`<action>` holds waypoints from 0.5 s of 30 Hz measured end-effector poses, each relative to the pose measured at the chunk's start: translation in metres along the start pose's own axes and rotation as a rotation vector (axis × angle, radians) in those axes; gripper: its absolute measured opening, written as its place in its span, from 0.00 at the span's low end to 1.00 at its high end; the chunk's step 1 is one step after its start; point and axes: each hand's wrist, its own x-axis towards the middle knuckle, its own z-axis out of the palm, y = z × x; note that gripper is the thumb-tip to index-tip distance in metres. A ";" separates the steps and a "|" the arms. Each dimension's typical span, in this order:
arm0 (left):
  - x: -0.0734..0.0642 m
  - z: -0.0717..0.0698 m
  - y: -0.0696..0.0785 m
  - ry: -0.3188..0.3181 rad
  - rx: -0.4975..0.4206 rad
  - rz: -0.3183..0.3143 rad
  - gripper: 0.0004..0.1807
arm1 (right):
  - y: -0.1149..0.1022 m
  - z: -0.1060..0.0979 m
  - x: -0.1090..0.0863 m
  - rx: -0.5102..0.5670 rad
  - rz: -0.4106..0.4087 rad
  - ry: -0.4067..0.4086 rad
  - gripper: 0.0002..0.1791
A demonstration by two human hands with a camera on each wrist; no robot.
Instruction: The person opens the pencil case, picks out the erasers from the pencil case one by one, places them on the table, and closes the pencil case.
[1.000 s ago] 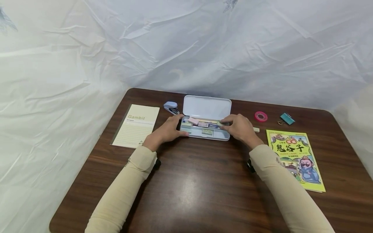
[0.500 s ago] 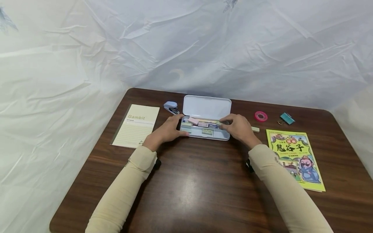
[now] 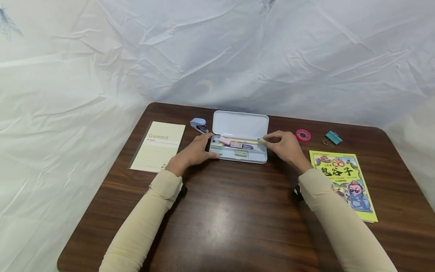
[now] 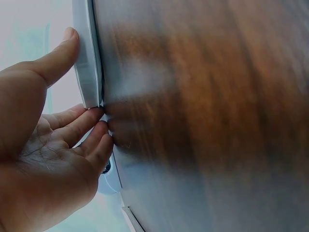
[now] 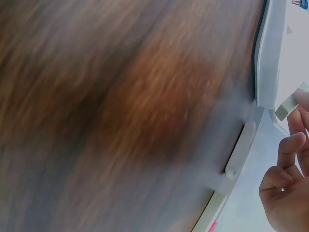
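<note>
An open white pencil case (image 3: 259, 156) stands at the middle back of the table with its lid (image 3: 240, 124) raised. My left hand (image 3: 194, 152) grips its left end, thumb at the front and fingers behind, also seen in the left wrist view. My right hand (image 3: 285, 147) pinches a small green-and-white eraser (image 5: 287, 107) at the case's right end. Inside lie a pink eraser (image 3: 224, 140), a lilac eraser (image 3: 236, 145), pens and a pale yellow stick (image 3: 249, 142). Another green eraser (image 3: 241, 153) lies in the front compartment.
Left of the case are a blue stapler (image 3: 199, 124) and a cream notebook (image 3: 158, 146). To the right lie a pink tape roll (image 3: 303, 135), a teal binder clip (image 3: 333, 137) and a yellow comic book (image 3: 344, 185). Pale blocks (image 5: 240, 150) show on the table in the right wrist view.
My right hand has shifted right with the pinched eraser, from over the rear compartment to the case's right end. The left hand has stayed in place.
</note>
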 end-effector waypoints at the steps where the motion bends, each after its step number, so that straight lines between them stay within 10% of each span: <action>1: 0.002 0.001 -0.003 -0.001 0.000 -0.001 0.58 | 0.001 -0.001 -0.001 -0.003 0.007 -0.004 0.16; 15: 0.010 0.006 -0.014 -0.005 0.006 -0.001 0.59 | 0.014 -0.023 -0.018 -0.086 0.048 -0.080 0.19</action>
